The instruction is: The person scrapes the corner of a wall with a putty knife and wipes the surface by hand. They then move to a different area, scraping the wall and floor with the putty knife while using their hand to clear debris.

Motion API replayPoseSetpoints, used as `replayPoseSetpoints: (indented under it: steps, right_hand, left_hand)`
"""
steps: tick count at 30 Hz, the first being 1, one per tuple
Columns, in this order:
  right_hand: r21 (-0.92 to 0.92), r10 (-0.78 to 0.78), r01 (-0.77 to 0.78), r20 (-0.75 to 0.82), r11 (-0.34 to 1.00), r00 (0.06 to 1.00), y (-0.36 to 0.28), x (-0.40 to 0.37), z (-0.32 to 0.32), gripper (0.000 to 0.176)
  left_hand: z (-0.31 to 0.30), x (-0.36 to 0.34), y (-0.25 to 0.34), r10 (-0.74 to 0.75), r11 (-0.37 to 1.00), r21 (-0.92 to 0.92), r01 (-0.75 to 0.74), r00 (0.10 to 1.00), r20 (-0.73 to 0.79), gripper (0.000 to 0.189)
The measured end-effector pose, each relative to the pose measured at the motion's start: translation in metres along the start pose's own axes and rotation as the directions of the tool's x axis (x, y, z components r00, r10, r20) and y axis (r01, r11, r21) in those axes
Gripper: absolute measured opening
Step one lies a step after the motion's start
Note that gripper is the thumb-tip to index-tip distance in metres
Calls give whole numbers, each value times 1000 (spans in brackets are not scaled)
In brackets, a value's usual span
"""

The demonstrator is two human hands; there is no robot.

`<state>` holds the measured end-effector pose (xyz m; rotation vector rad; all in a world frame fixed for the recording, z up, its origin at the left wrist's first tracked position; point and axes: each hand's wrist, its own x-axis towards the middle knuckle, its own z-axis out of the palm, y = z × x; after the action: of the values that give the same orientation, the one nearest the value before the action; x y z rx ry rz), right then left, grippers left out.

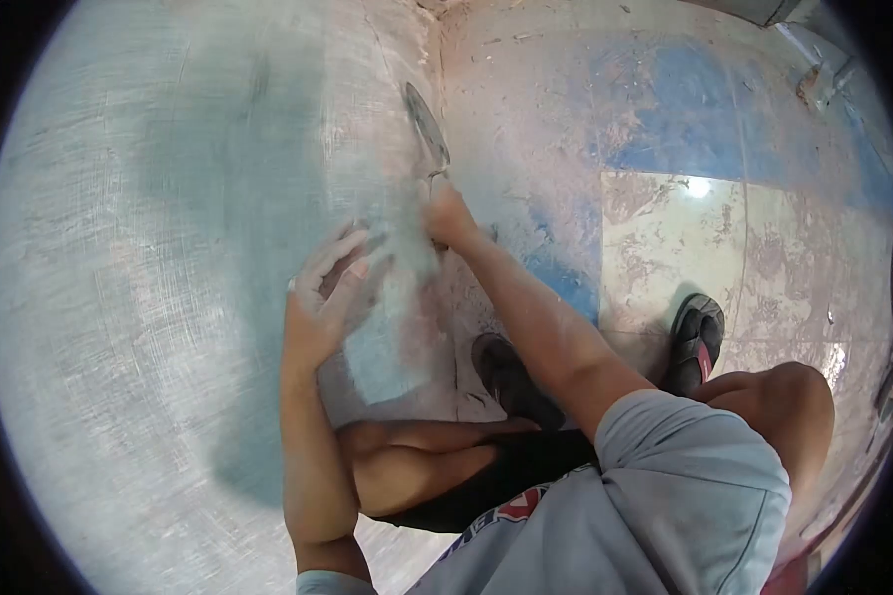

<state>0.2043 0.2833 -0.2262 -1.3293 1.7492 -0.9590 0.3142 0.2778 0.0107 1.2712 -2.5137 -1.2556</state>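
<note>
My right hand (448, 216) is wrapped round the handle of a trowel (428, 124). Its narrow grey metal blade points away from me and lies along the foot of the wall, close to the corner. To the left, my left hand (333, 280) is held up at the wall (169, 297), fingers curved and apart with nothing in them. Whitish dust coats those fingers. The wall is pale grey-green and streaked with fine scratch and smear marks. Blur covers the strip between both hands.
The tiled floor (670, 238) has blue and cream squares, smeared with dried dirt. My two dark shoes (698, 337) stand on it, below my bent knees. A crack runs down the wall near the far corner. Some clutter (816, 87) lies at the far right.
</note>
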Motion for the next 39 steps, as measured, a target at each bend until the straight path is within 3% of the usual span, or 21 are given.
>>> replayPoseSetpoints:
  steps: [3,4,5,8,9,10,11,12,13,14,15,17,19,23,25,29,31,33,35,38,39]
  right_hand:
    - [-314,-75,151,243,937,967,7,5,-14,23]
    - [-246,-181,150,-111,958,977,16,5,20,18]
    - [-191,-263,196,-450,962,853,26,6,54,19]
    - [-68,-157,141,-421,988,893,28,3,53,18]
    - [360,182,-98,-209,928,961,19,-4,22,18]
    - [662,399,-378,127,648,908,13,-9,3,18]
    - [666,396,-369,119,648,911,12,-12,1,18]
    - [582,302,-156,-162,798,940,8,-20,6,23]
    - [429,156,40,-413,903,897,3,-25,10,27]
    - [425,147,47,-411,904,900,5,-19,6,27]
    - [588,279,-147,-139,795,950,14,-15,1,31]
    - [675,366,-369,155,639,918,21,-22,5,36]
    - [473,223,-29,-360,881,906,6,-29,15,42]
    - [419,265,-139,-259,897,929,5,-34,-4,42]
    - [489,304,-210,-120,847,945,13,-27,-6,43]
    - [408,247,-133,-241,903,938,-3,-34,-18,41]
    - [374,286,-278,35,885,957,-6,-36,-34,41]
    - [393,257,-227,-24,891,966,-8,-36,-22,40]
    - [408,232,-182,-76,894,970,-3,-31,-14,39]
    - [385,252,-251,50,888,966,17,-23,-17,39]
    - [382,298,-259,-45,887,953,14,-26,-2,35]
  left_hand:
    - [2,7,4,15,999,43,-16,999,38,34]
    - [2,8,4,26,998,56,-28,999,36,35]
    - [0,7,4,31,997,72,-33,999,36,35]
    - [1,8,5,13,1000,4,-13,999,31,36]
    - [5,9,5,18,1000,-3,-18,999,34,36]
    - [8,8,6,20,1000,5,-20,998,52,36]
    - [7,10,7,25,999,20,-27,997,68,36]
    - [7,11,8,26,999,28,-27,998,64,36]
    - [6,10,10,-13,1000,5,13,997,71,36]
    - [6,11,11,-44,999,-28,46,996,76,36]
    - [7,12,10,-45,998,-41,48,997,69,36]
    - [8,14,5,-60,998,-16,61,996,64,37]
    - [10,19,4,-36,999,0,37,996,87,38]
    - [8,18,-8,-76,997,-8,76,995,72,37]
    - [11,22,-9,-74,997,6,74,994,85,37]
    - [12,23,-5,-31,999,-37,35,993,117,37]
    - [16,23,-5,-29,994,-101,40,994,104,36]
    - [13,21,-2,-76,997,38,71,988,131,36]
    - [10,21,2,-123,992,29,121,983,134,37]
    - [15,21,-8,-106,993,-44,110,990,92,39]
    - [14,20,-10,-87,996,-2,88,990,113,38]
